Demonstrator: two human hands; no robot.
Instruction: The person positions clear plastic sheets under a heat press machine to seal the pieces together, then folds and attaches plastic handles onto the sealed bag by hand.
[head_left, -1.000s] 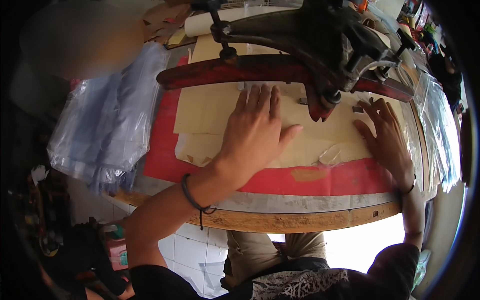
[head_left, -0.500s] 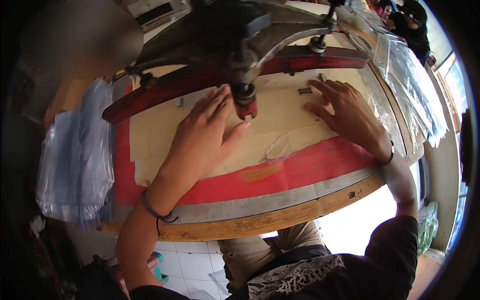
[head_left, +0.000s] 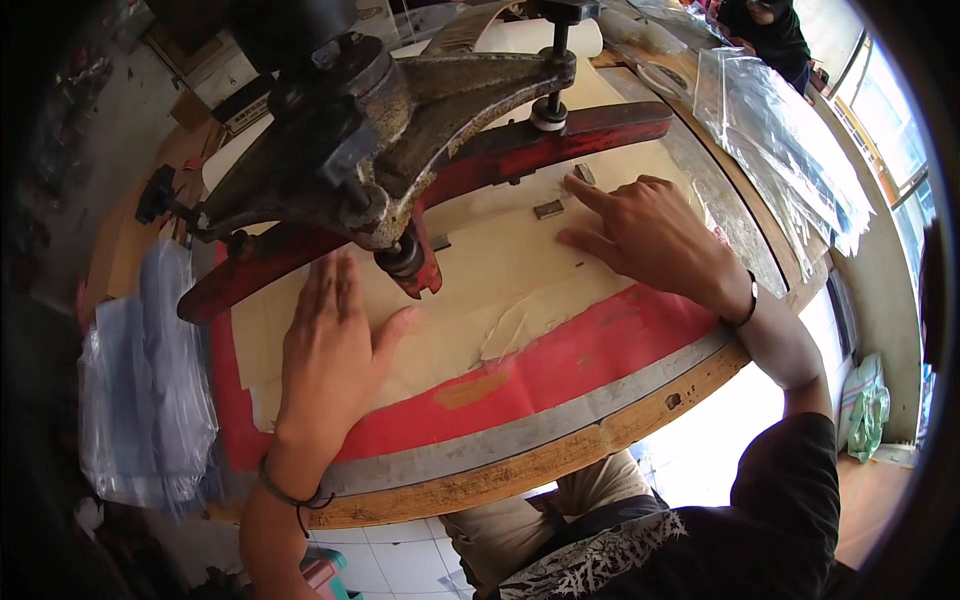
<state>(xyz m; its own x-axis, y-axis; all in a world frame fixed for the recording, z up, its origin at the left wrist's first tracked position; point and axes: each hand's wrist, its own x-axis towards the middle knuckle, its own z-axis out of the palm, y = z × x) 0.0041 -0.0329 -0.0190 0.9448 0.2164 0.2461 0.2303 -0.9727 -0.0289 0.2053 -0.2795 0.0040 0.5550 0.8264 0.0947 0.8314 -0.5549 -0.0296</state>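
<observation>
My left hand [head_left: 330,350] lies on a cream sheet [head_left: 480,290], fingers stretched out and thumb apart, its fingertips close to the red bar [head_left: 490,172] of a machine. My right hand [head_left: 645,235] rests farther right on the same sheet, with index finger and thumb spread. Beside its fingertips are two small metal blocks [head_left: 548,210], one lying nearer its thumb and one just past the index finger. A third small dark piece [head_left: 440,242] sits by the bar's red bracket [head_left: 422,275]. Neither hand holds anything visible. Under the cream sheet lies a red sheet [head_left: 560,360].
The dark cast-metal machine arm [head_left: 430,100] spans the worktop above my hands. Clear plastic sleeves are stacked at the left [head_left: 150,380], and more plastic sheets [head_left: 780,140] lie at the right. A wooden edge [head_left: 500,490] borders the table. Another person [head_left: 770,35] is at far right.
The view has shifted, showing more of the machine. My left hand has slid left, away from the red bracket. My right hand stays by the metal blocks.
</observation>
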